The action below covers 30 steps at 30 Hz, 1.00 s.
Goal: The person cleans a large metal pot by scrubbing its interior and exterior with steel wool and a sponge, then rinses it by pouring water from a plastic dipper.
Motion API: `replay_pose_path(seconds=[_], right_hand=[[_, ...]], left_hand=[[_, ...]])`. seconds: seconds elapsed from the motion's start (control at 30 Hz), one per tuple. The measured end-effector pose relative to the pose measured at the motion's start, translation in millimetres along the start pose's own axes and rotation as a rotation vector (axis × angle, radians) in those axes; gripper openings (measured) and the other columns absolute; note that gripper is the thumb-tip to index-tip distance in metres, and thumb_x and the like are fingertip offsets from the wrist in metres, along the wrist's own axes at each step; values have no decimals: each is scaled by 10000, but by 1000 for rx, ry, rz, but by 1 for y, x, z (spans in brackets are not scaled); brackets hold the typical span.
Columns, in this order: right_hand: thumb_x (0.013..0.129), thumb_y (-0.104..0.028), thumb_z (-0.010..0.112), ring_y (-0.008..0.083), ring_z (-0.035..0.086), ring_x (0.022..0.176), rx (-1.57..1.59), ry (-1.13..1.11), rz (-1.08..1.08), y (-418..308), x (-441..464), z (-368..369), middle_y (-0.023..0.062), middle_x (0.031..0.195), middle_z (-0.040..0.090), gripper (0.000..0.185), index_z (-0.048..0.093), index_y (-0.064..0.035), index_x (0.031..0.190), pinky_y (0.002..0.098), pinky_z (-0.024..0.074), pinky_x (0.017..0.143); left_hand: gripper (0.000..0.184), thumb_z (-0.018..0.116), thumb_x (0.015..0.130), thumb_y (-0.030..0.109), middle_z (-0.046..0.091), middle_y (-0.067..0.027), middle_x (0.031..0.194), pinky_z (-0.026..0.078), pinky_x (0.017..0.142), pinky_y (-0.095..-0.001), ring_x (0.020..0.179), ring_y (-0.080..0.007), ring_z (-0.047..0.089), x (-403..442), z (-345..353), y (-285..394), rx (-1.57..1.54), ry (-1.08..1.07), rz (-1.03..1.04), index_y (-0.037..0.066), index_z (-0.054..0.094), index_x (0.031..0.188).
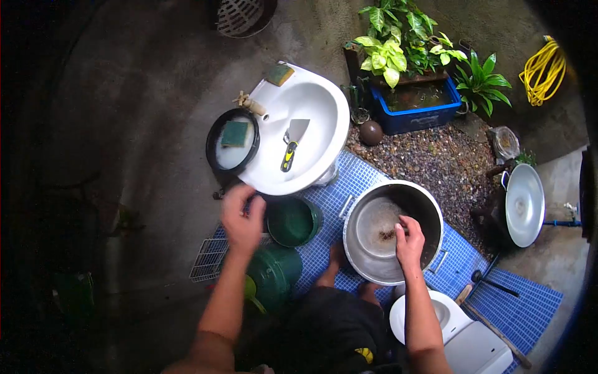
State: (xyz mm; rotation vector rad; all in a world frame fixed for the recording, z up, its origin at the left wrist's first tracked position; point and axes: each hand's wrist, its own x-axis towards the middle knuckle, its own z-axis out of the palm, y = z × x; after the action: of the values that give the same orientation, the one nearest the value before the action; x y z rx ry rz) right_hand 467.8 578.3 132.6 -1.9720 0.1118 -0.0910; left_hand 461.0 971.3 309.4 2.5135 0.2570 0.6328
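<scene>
Blue-tiled floor (356, 174), metal pot (374, 234) standing on it. Left hand (243, 218) reached forward near sink (327, 118), blurred, thumb spread from fingers; right hand (409, 243) was over pot, fingers bent, pinch unclear.

The metal pot (367, 218) stands open, bottom dark-spotted.

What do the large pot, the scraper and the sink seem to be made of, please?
The large pot: probably aluminium or steel, as its grey walls have a dull metallic sheen.
The scraper: its blade looks like plain metal, flat and grey; its black-and-yellow handle is likely plastic or rubber.
The sink: perhaps glazed ceramic, being white, smooth and softly glossy.
</scene>
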Motion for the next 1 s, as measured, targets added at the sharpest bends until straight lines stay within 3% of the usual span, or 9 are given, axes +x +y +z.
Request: replay_pose_path(seconds=[0.23, 0.4, 0.43, 0.6, 0.7, 0.8, 0.83, 0.9, 1.0], right_hand=[[961, -104, 723, 305, 747, 915, -16, -121, 61, -38, -17, 33, 206, 1042, 736, 218, 742, 15, 1143, 387, 587, 822], [960, -114, 728, 309, 755, 895, 21, -114, 80, -60, -21, 49, 213, 1019, 748, 215, 752, 19, 1127, 390, 588, 819], [960, -119, 729, 308, 757, 890, 32, -122, 73, -70, -16, 52, 213, 1016, 754, 217, 755, 21, 1124, 389, 590, 815], [972, -133, 727, 248, 756, 905, 31, -125, -17, -125, 19, 74, 184, 1040, 771, 231, 762, 22, 1140, 353, 584, 831], [976, -154, 726, 306, 757, 891, 88, -144, -64, -139, 29, 88, 206, 1042, 760, 248, 755, 22, 1149, 381, 597, 801], [972, -154, 727, 306, 755, 902, 108, -137, -48, -142, 25, 96, 204, 1035, 757, 244, 761, 9, 1150, 387, 596, 807], [969, -153, 728, 320, 752, 907, 98, -146, -75, -140, 23, 97, 206, 1034, 756, 241, 762, 6, 1147, 394, 594, 816], [961, -159, 728, 371, 736, 944, 40, -89, -65, -130, 8, 95, 212, 1044, 755, 233, 764, -1, 1127, 432, 586, 859], [955, -205, 731, 413, 714, 1002, 58, -32, -3, -116, -25, 86, 221, 1067, 752, 242, 759, -1, 1082, 483, 568, 904]], left_hand=[[552, 848, 821, 188, 684, -233, 1326, 511, 1075, -477, 1280, -418, 633, 180, 5, -89, 298, -165, 212, 85, 665, 1331], [740, 843, 790, 300, 647, -248, 1398, 505, 1084, -491, 1331, -423, 594, 210, 14, -107, 296, -306, -197, 104, 568, 1449], [675, 793, 826, 281, 656, -232, 1395, 504, 1077, -468, 1301, -405, 625, 212, 8, -103, 251, -223, -309, 80, 575, 1432], [668, 799, 830, 256, 684, -182, 1340, 494, 1063, -409, 1224, -312, 666, 217, -27, -146, -164, -84, -202, 53, 574, 1425], [705, 852, 831, 236, 679, -199, 1336, 506, 1049, -386, 1243, -284, 653, 204, -44, -98, -92, -396, -16, 40, 565, 1445], [635, 832, 897, 308, 685, -191, 1330, 510, 1044, -386, 1241, -282, 656, 200, -23, -120, -55, -529, 3, 23, 599, 1414], [495, 707, 1014, 348, 686, -188, 1346, 496, 1062, -388, 1253, -277, 650, 205, -20, -120, -84, -559, -217, 3, 644, 1363], [436, 490, 1116, 328, 695, -175, 1358, 479, 1087, -401, 1243, -293, 661, 219, -2, -164, 24, -455, -15, 2, 665, 1346], [441, 605, 1022, 71, 633, -184, 1455, 439, 1160, -417, 1360, -305, 598, 245, 26, -240, 178, -567, -12, 1, 576, 1457]])
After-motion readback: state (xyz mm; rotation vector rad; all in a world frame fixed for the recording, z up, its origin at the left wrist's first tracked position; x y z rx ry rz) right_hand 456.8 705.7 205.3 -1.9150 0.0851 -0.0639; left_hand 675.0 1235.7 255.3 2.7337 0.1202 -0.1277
